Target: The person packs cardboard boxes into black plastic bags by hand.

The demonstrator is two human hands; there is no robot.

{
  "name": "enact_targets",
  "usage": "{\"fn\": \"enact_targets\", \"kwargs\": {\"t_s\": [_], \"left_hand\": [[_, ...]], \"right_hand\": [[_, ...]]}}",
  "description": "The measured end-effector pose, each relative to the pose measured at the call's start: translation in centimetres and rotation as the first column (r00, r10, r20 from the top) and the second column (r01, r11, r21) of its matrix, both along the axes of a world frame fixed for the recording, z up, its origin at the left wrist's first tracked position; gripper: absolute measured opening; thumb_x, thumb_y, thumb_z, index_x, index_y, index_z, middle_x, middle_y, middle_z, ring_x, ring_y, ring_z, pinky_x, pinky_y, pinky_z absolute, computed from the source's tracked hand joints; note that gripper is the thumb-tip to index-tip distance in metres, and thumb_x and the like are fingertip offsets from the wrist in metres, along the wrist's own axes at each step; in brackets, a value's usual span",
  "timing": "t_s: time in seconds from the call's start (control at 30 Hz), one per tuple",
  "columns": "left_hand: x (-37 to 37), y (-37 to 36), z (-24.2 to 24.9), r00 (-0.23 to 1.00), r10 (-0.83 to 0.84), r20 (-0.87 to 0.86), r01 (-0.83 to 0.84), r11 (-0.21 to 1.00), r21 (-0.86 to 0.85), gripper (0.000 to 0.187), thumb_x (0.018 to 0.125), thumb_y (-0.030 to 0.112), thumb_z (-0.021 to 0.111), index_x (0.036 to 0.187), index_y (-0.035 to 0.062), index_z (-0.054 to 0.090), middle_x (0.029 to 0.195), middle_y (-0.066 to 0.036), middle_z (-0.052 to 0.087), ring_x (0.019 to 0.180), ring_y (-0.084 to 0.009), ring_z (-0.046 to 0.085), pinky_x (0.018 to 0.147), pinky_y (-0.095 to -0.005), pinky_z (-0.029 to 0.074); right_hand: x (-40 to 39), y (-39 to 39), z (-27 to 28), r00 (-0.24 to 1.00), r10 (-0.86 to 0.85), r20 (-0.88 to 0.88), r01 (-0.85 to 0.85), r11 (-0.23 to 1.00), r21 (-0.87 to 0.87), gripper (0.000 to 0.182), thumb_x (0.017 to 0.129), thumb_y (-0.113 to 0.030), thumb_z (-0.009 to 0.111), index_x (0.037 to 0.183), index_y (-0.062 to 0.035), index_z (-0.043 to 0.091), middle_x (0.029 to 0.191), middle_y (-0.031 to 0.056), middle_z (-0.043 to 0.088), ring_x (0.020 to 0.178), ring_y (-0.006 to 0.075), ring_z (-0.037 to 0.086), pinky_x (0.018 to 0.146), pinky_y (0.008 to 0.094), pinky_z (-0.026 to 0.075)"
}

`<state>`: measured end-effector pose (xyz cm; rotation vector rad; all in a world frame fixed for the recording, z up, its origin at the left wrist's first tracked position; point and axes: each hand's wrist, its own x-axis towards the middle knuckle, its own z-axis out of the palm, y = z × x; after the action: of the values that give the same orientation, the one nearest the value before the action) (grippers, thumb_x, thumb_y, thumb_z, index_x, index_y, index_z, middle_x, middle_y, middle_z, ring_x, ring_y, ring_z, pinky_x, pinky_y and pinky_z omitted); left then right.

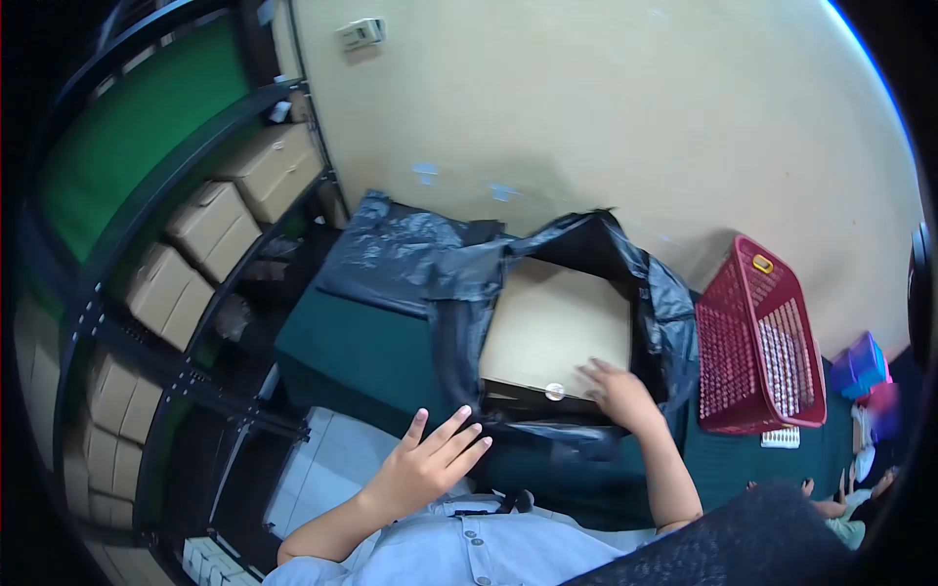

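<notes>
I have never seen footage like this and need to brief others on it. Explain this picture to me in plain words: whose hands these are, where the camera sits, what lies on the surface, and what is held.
There is no machine here. A person wears one camera on the head, looking forward and down, so you see their own two bare hands from above; the wide lens bends the edges of the picture.

On the green table lies a flat cardboard box partly inside a black plastic bag. The right hand rests on the box's near edge, by a small round sticker. The left hand is spread open beside the bag's near edge; whether it touches the bag is hard to tell. Neither hand grips anything.

To the right stands a red plastic basket. On the left, dark shelves hold more cardboard boxes. Another person's hands show at the lower right.
</notes>
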<state>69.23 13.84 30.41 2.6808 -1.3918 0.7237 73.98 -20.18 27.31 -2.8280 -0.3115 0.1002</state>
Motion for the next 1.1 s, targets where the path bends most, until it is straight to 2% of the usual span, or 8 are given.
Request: {"fn": "enact_targets", "kwargs": {"t_s": [0.17, 0.27, 0.5, 0.6, 0.67, 0.9, 1.0, 1.1], "left_hand": [[-3.8, 8.9, 1.5, 0.937, 0.326, -0.123, -0.346, 0.909, -0.232, 0.037, 0.077, 0.015, 0.063, 0.114, 0.0173, 0.061, 0.108, 0.001, 0.061, 0.115, -0.0186, 0.052, 0.106, -0.0632, 0.0], [-8.0, 16.0, 2.0, 0.808, 0.543, -0.23, -0.586, 0.697, -0.414, 0.035, 0.081, 0.012, 0.061, 0.115, 0.0155, 0.059, 0.107, -0.001, 0.061, 0.114, -0.0207, 0.052, 0.106, -0.0639, 0.005], [-23.1, 29.9, 2.3, 0.326, 0.911, -0.252, -0.773, 0.103, -0.627, 0.029, 0.08, 0.003, 0.057, 0.109, 0.0097, 0.06, 0.101, -0.008, 0.063, 0.102, -0.0244, 0.058, 0.11, -0.0535, 0.012], [-29.0, 32.9, 2.5, 0.191, 0.898, -0.397, -0.698, -0.16, -0.698, 0.03, 0.079, -0.002, 0.056, 0.108, 0.0065, 0.06, 0.092, -0.008, 0.064, 0.078, -0.0211, 0.059, 0.085, -0.037, 0.043], [-31.6, 34.4, 2.8, 0.087, 0.934, -0.346, -0.637, -0.215, -0.74, 0.028, 0.08, -0.004, 0.055, 0.106, 0.004, 0.061, 0.086, -0.009, 0.064, 0.066, -0.0196, 0.054, 0.064, -0.0285, 0.044], [-35.4, 40.2, 5.3, -0.141, 0.934, -0.328, -0.502, -0.353, -0.789, 0.022, 0.085, 0.002, 0.053, 0.106, 0.0025, 0.061, 0.085, -0.008, 0.064, 0.073, -0.0156, 0.055, 0.063, -0.0275, 0.042], [-34.4, 44.2, 7.2, -0.111, 0.935, -0.338, -0.391, -0.354, -0.85, 0.02, 0.087, 0.003, 0.051, 0.105, 0.0013, 0.061, 0.088, -0.008, 0.064, 0.076, -0.0131, 0.056, 0.065, -0.0271, 0.042], [-31.3, 50.0, 10.4, -0.099, 0.994, -0.054, -0.314, -0.082, -0.946, 0.032, 0.087, 0.004, 0.052, 0.119, 0.0012, 0.051, 0.099, -0.01, 0.061, 0.075, -0.0137, 0.053, 0.07, -0.0273, 0.043]], "right_hand": [[-2.8, 8.7, 6.3, 0.89, -0.181, 0.418, 0.008, 0.923, 0.384, 0.026, 0.082, -0.002, 0.057, 0.109, 0.0004, 0.059, 0.108, 0.0188, 0.06, 0.102, 0.0335, 0.057, 0.09, 0.0353, 0.043], [-4.2, 17.0, 6.1, 0.857, -0.183, 0.482, -0.113, 0.846, 0.522, 0.02, 0.085, 0.0, 0.054, 0.104, 0.0009, 0.062, 0.105, 0.0154, 0.061, 0.103, 0.029, 0.057, 0.09, 0.0346, 0.042], [-6.2, 39.3, 4.8, 0.765, 0.357, 0.535, -0.629, 0.592, 0.504, 0.021, 0.08, 0.004, 0.058, 0.099, -0.0027, 0.064, 0.104, 0.0131, 0.061, 0.105, 0.0294, 0.055, 0.092, 0.0372, 0.042], [-7.8, 47.4, 5.3, 0.664, 0.518, 0.539, -0.746, 0.409, 0.526, 0.022, 0.079, 0.004, 0.058, 0.099, -0.0031, 0.064, 0.106, 0.0128, 0.06, 0.108, 0.0305, 0.053, 0.092, 0.039, 0.042], [-8.4, 51.8, 6.1, 0.573, 0.609, 0.548, -0.807, 0.302, 0.508, 0.023, 0.078, 0.004, 0.058, 0.099, -0.0034, 0.064, 0.106, 0.0127, 0.06, 0.108, 0.0308, 0.053, 0.092, 0.0391, 0.042], [-8.6, 65.2, 8.2, 0.302, 0.715, 0.63, -0.892, -0.021, 0.452, 0.029, 0.077, 0.001, 0.061, 0.105, -0.0056, 0.064, 0.109, 0.0135, 0.058, 0.107, 0.0326, 0.053, 0.091, 0.0402, 0.042], [-7.3, 70.2, 9.8, 0.231, 0.701, 0.675, -0.9, -0.111, 0.422, 0.031, 0.078, 0.0, 0.06, 0.108, -0.0058, 0.062, 0.111, 0.0145, 0.056, 0.107, 0.033, 0.052, 0.092, 0.0393, 0.042], [-5.0, 74.9, 12.4, 0.227, 0.652, 0.723, -0.896, -0.152, 0.418, 0.039, 0.078, 0.0, 0.06, 0.116, -0.0048, 0.055, 0.115, 0.0166, 0.053, 0.109, 0.034, 0.05, 0.093, 0.0384, 0.04]]}}
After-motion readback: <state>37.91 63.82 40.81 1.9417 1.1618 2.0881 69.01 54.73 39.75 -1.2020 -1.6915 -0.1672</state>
